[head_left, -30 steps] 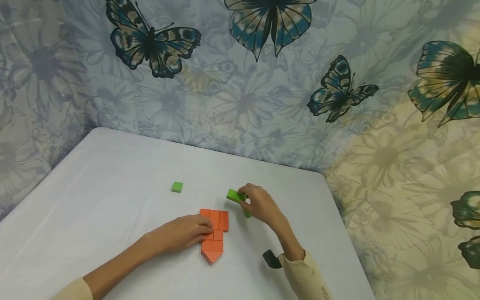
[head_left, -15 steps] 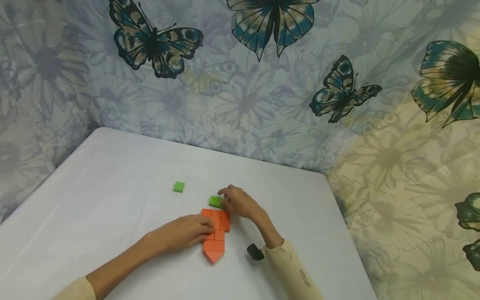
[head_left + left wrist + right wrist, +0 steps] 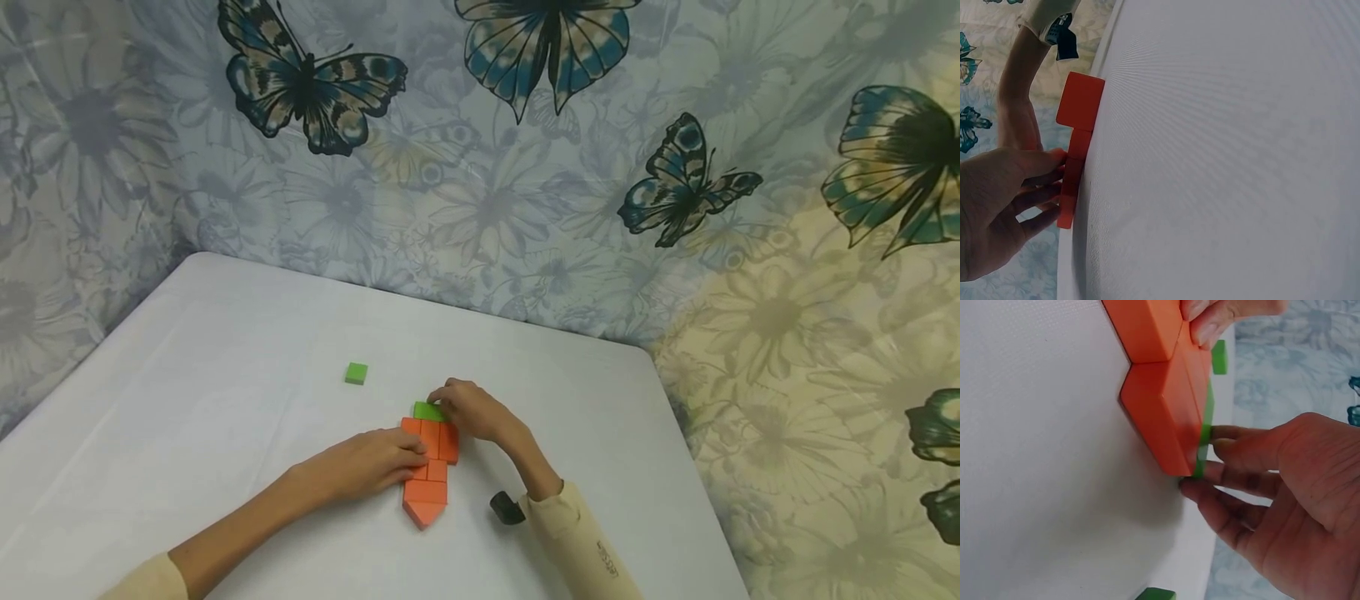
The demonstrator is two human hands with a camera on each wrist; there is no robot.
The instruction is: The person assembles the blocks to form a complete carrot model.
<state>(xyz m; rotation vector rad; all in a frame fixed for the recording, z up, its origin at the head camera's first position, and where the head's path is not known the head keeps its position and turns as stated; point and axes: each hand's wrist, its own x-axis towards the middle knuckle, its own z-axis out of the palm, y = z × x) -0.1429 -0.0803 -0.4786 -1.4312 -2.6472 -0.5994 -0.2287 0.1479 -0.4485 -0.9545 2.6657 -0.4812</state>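
Note:
Several orange blocks (image 3: 426, 492) lie joined flat on the table, with a triangular tip towards the near side. My left hand (image 3: 378, 462) rests on their left part, its fingertips touching the orange blocks (image 3: 1080, 100) in the left wrist view. Along the far edge of the orange shape sits a green block (image 3: 429, 412). My right hand (image 3: 474, 410) pinches this green block at its right end. In the right wrist view, the thumb and fingers of the right hand (image 3: 1291, 500) are around the end of the green block (image 3: 1205, 434), which lies against the orange.
A separate green square block (image 3: 356, 373) lies farther back on the white table (image 3: 225, 367). Another green block (image 3: 1157, 594) shows at the bottom of the right wrist view. Behind the table hangs a butterfly-patterned cloth (image 3: 487, 192). A black wrist camera (image 3: 507, 508) is beside the right sleeve.
My right hand has brought the green block left and nearer, from above the table down against the far edge of the orange blocks. The left hand has stayed in place.

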